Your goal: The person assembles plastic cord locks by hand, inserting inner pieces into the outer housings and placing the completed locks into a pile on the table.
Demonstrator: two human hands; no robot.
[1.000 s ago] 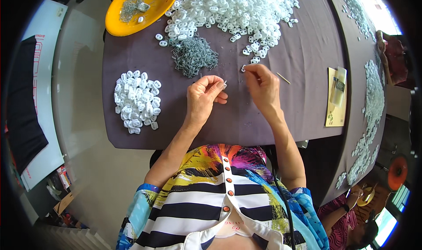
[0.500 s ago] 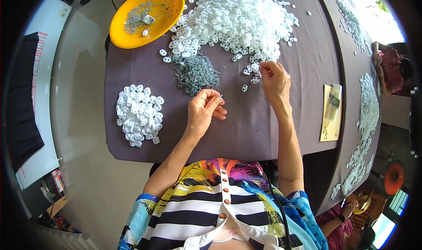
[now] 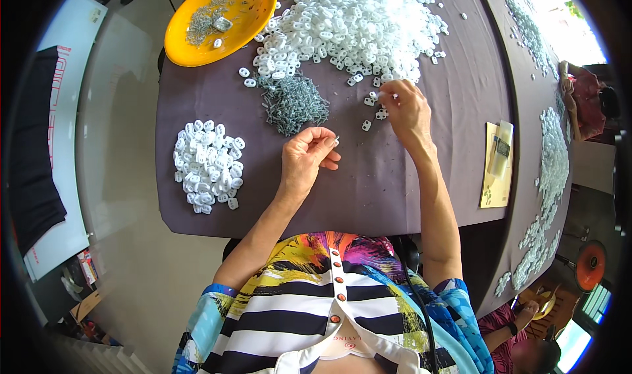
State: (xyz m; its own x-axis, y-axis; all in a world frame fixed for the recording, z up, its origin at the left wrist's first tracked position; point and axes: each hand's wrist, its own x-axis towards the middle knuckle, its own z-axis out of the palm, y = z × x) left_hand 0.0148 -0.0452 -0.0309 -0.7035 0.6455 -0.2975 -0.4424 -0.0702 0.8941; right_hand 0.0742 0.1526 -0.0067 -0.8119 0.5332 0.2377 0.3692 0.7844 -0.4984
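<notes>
My left hand (image 3: 308, 160) is closed in a pinch over the dark table, with a tiny pale piece at its fingertips, too small to make out. To its upper left lies a heap of small grey metal screws (image 3: 293, 104). My right hand (image 3: 408, 117) pinches a small white plastic piece, partly hidden by the fingers. Beside those fingers lie a few loose white two-hole pieces (image 3: 367, 125). Beyond both hands spreads a large heap of white two-hole plastic pieces (image 3: 355, 25). A smaller pile of such pieces (image 3: 208, 167) sits left of my left hand.
A yellow dish (image 3: 181, 48) with small metal bits stands at the far left. On the right lie a yellow card (image 3: 490, 193) and a clear plastic packet (image 3: 501, 147). Another table (image 3: 526, 196) bears more white pieces; other people sit beyond it.
My right hand has moved slightly left and away from me, in among the loose white pieces. My left hand stays nearly in place, still pinched.
</notes>
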